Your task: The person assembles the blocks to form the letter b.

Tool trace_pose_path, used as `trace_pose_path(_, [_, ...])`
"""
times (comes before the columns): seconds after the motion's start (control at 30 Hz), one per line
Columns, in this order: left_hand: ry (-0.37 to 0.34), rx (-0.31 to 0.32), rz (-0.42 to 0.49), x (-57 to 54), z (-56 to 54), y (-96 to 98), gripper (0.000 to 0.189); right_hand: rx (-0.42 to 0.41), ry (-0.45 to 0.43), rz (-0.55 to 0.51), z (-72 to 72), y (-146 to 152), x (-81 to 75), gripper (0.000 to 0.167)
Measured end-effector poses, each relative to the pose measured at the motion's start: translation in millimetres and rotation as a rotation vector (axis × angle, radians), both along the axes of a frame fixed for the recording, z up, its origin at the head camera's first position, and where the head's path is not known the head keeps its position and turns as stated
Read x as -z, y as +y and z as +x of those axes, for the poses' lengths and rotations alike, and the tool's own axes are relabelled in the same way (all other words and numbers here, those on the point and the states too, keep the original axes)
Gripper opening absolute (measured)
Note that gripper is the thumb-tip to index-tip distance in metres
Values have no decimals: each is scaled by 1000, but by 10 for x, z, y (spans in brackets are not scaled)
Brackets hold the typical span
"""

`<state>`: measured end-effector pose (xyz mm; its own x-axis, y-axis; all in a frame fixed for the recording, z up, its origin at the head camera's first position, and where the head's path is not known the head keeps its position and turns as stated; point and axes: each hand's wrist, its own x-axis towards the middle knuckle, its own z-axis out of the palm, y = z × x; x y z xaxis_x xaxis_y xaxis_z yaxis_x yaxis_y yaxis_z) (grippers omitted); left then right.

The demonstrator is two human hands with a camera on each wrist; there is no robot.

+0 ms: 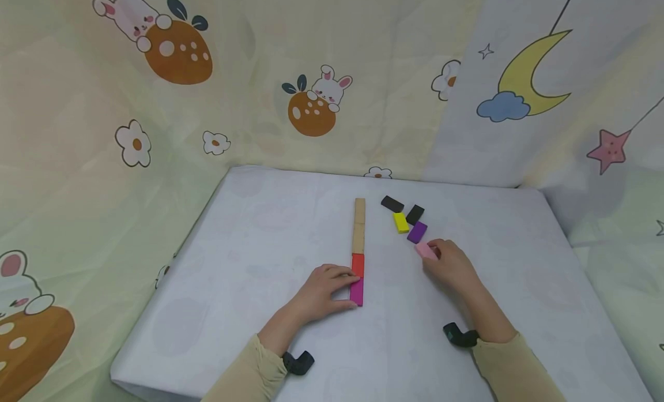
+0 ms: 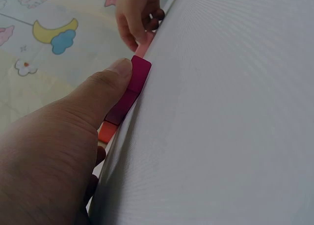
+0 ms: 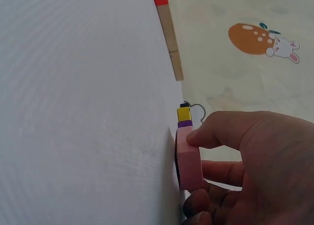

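Note:
A straight row of blocks runs away from me on the white table: a magenta block [image 1: 357,292] nearest, then a red block [image 1: 358,265], then two natural wood blocks [image 1: 359,226]. My left hand [image 1: 328,290] has the magenta block between thumb and index finger, the thumb at its near end and the index fingertip by the red joint. To the right of the row, my right hand [image 1: 453,266] pinches a pink block [image 3: 190,158] between thumb and fingers, close over the table. Just beyond the pink block lies a purple block [image 1: 417,232].
Behind the purple block are a yellow block [image 1: 400,222] and two black blocks [image 1: 392,204], loosely grouped right of the row's far end. A printed curtain [image 1: 394,102] hangs at the table's back edge. Both wrists wear black devices [image 1: 299,363].

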<state>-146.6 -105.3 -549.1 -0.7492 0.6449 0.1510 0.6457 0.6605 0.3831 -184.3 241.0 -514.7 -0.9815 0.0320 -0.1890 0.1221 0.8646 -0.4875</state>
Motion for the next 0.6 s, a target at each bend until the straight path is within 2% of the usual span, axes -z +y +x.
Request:
trace_pose_path(0.43, [8, -3, 3, -2, 7, 7, 58, -91, 49, -57, -18, -182, -80, 51])
trace_pose_path(0.6, [1, -7, -5, -10, 11, 6, 58, -87, 56, -84, -67, -332, -48, 51])
